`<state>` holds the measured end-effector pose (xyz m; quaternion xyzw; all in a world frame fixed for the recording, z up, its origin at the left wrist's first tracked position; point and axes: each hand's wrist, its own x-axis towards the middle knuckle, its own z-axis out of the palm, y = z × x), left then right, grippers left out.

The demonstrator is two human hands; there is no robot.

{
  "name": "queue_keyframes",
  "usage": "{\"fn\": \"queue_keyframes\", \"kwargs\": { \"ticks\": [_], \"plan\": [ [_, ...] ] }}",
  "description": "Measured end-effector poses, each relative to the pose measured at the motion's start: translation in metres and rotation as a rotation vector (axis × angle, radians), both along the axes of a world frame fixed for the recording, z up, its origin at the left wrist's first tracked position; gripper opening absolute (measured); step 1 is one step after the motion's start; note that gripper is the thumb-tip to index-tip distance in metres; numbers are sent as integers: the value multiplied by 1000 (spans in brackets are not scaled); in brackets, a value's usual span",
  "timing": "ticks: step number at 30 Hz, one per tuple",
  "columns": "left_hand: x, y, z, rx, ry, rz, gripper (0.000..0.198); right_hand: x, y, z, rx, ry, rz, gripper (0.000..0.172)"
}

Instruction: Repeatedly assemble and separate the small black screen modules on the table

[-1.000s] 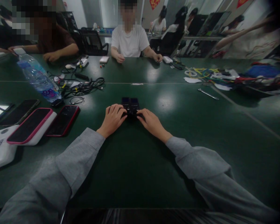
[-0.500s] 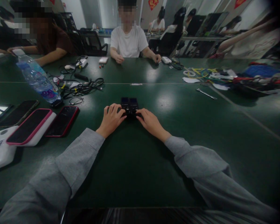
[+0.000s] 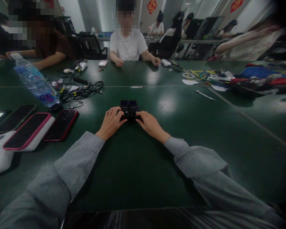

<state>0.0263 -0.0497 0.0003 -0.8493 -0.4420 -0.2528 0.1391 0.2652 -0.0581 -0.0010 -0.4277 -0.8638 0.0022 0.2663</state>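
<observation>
Two small black devices with dark screens stand side by side on the green table (image 3: pixel 138 165), the left one (image 3: pixel 124 104) and the right one (image 3: pixel 133 104). My left hand (image 3: pixel 111 122) has its thumb and fingers closed on the near left edge of the left device. At the near right edge of the right device, my right hand (image 3: pixel 150 124) pinches with thumb and forefinger. The lower edges of both devices are partly hidden by my fingertips.
Several phones, one red-edged (image 3: pixel 62 125), and a white case (image 3: pixel 1 152) lie at left. Behind them are a plastic bottle (image 3: pixel 37 83) and black cables (image 3: pixel 85 90). A wrench (image 3: pixel 205 95) and a cable pile (image 3: pixel 257 78) lie right. A person in white (image 3: pixel 128 46) sits opposite.
The whole view has shifted slightly, so the table and its items appear a little further left. Both hands stay at the two devices.
</observation>
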Motion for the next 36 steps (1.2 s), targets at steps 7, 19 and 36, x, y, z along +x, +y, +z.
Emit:
{"fn": "queue_keyframes", "kwargs": {
  "ticks": [7,19,36],
  "plan": [
    [-1,-1,2,-23,-8,-39,26,-1,-1,0,5,9,-3,24],
    [0,1,1,-71,-74,-103,22,-4,7,-2,50,-52,-12,22],
    [2,20,-3,-75,-117,-49,21,-18,23,0,39,-29,-1,22]
  ]
}}
